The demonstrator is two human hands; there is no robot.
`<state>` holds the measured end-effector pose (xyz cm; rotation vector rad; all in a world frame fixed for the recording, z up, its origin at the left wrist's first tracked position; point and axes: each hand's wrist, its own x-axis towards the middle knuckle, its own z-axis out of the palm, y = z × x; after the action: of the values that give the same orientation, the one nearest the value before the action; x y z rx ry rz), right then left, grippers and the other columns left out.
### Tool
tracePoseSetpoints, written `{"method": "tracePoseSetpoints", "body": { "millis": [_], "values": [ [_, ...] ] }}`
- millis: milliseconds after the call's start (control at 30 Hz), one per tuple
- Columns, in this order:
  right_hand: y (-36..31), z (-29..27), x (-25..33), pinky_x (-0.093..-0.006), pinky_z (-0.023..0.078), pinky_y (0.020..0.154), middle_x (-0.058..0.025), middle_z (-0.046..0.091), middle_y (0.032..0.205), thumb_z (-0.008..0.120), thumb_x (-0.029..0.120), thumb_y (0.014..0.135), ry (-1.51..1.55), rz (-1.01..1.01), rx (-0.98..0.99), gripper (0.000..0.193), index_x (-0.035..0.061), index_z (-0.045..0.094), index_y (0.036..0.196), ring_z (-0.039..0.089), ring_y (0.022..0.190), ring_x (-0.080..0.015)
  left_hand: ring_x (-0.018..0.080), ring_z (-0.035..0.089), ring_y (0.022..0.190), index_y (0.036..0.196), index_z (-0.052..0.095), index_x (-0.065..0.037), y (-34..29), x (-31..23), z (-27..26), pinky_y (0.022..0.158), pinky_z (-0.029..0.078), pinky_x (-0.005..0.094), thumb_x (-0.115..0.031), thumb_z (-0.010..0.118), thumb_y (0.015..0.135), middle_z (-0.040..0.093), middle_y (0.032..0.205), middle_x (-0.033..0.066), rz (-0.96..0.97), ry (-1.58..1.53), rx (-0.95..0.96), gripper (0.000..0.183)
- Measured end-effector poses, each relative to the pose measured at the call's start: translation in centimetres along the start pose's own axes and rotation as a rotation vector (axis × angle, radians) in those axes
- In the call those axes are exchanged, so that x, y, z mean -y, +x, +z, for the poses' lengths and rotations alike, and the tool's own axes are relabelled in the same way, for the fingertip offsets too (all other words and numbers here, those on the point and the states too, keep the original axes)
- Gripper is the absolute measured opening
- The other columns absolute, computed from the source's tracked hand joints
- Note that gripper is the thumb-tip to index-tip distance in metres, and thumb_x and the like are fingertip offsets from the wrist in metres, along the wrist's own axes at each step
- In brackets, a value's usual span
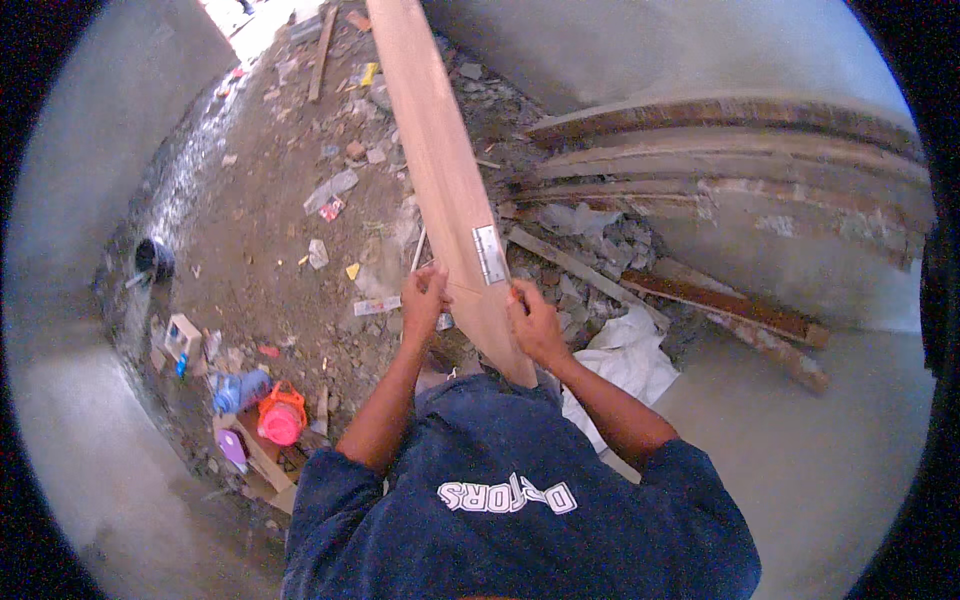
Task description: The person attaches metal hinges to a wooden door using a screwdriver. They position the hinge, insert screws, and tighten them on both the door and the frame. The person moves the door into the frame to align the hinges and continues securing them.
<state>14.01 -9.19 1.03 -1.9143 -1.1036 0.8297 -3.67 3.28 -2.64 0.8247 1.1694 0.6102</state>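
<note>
A long wooden board (440, 150) runs away from my body, its near end close to my shirt. My left hand (427, 297) is closed at the board's left edge, with fingertips touching the wood. Across from it, my right hand (535, 318) is closed by the right edge; a small orange-red tip shows at its fingers, but what it holds is too small to make out. On the board just beyond my right hand lies a flat, silver-white rectangular piece (489, 255) with dark marks along one side. A thin line crosses the wood between my hands.
Rubble and scraps cover the dirt floor (270, 230). Long planks (720, 150) lean along the right wall, with loose timbers (720, 305) and a white sack (625, 365) nearer. On the left are a dark bucket (154, 257), a blue bottle (240, 391) and an orange-pink container (282, 415).
</note>
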Motion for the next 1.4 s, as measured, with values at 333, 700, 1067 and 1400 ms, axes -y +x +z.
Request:
{"method": "tracePoseSetpoints", "body": {
  "millis": [333, 700, 1067, 1400],
  "values": [
    [-4.8, 13.5, 3.4, -0.0480, 0.043, 0.106, -0.0278, 0.053, 0.129, 0.056, 0.005, 0.086, -0.153, -0.154, 0.603, 0.052, 0.0016, 0.047, 0.138, 0.053, 0.122, -0.0452, 0.0299, 0.068, 0.098, 0.123, 0.056, -0.003, -5.8, 10.5, -6.3, 0.089, 0.055, 0.0444, -0.043, 0.037, 0.109, 0.070, 0.109, 0.0184, -0.278, -0.792, -0.157, 0.046],
    [-2.2, 14.0, 5.1, -0.0473, 0.042, 0.108, -0.0262, 0.056, 0.131, 0.064, 0.011, 0.088, -0.164, -0.479, 1.024, 0.055, 0.0016, 0.048, 0.140, 0.052, 0.125, -0.0423, 0.0284, 0.064, 0.080, 0.103, 0.057, -0.008, -10.0, 18.2, -12.6, 0.067, 0.053, 0.0458, -0.049, 0.039, 0.107, 0.066, 0.089, 0.0111, -0.351, -0.943, -0.450, 0.045],
    [6.0, 6.2, 4.3, -0.0536, 0.027, 0.117, -0.0262, 0.026, 0.157, 0.079, 0.025, 0.078, -0.683, -0.220, -0.017, 0.094, -0.0014, 0.030, 0.153, 0.027, 0.144, -0.0431, 0.0261, 0.053, 0.060, 0.104, 0.055, -0.012, -6.6, 21.7, -20.8, 0.054, 0.047, 0.0429, -0.051, 0.040, 0.106, 0.060, 0.079, 0.0098, -0.505, -0.895, -0.291, 0.042],
    [7.9, 8.4, -1.9, -0.0516, 0.043, 0.103, -0.0338, 0.043, 0.141, 0.066, 0.017, 0.086, -0.596, 0.090, -0.300, 0.080, -0.0061, 0.027, 0.152, 0.050, 0.122, -0.0505, 0.0249, 0.050, 0.053, 0.100, 0.051, -0.008, -3.5, 12.6, -36.3, 0.047, 0.044, 0.0401, -0.045, 0.042, 0.105, 0.054, 0.070, 0.0082, -0.471, -0.424, -0.420, 0.039]
  ]
}}
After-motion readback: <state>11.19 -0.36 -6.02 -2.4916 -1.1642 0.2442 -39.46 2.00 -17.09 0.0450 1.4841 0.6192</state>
